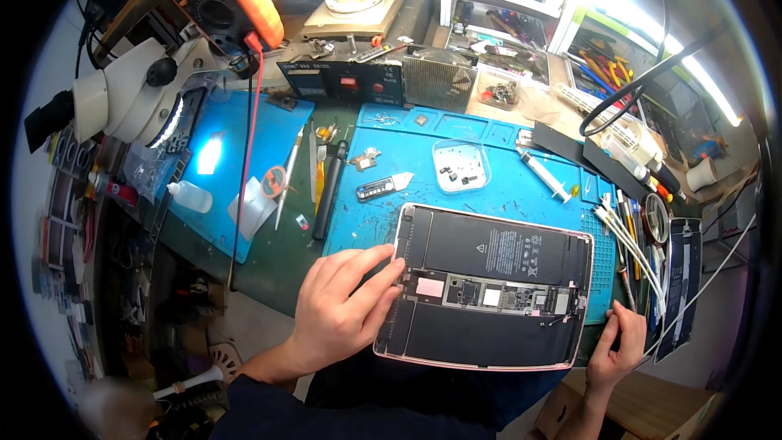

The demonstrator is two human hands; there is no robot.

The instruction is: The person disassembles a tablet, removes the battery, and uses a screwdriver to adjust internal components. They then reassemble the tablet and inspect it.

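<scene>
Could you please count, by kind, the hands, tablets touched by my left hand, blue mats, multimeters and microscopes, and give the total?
Left hand and right hand: 2
Opened tablet: 1
Blue mats: 2
Multimeter: 1
Microscope: 1
Total: 7

Tablet [493, 297]: blk batts [452, 244], pink rim, pale-pink sq. [429, 287]. Main mat [407, 143]: bright blue w/ gridded patch [601, 248]. Multimeter [216, 8]: org & blk; leads [252, 114] red + blk. Microscope [122, 91]: wht, blk eyepiece [49, 121]. Syringe [544, 177] & btl [192, 196]: wht. Sleeve [265, 409]: dk navy.

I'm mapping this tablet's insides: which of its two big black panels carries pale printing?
The upper panel, farther from the person, has pale printing right of its middle. The lower panel, on the near side of the circuit board, shows none.
</scene>
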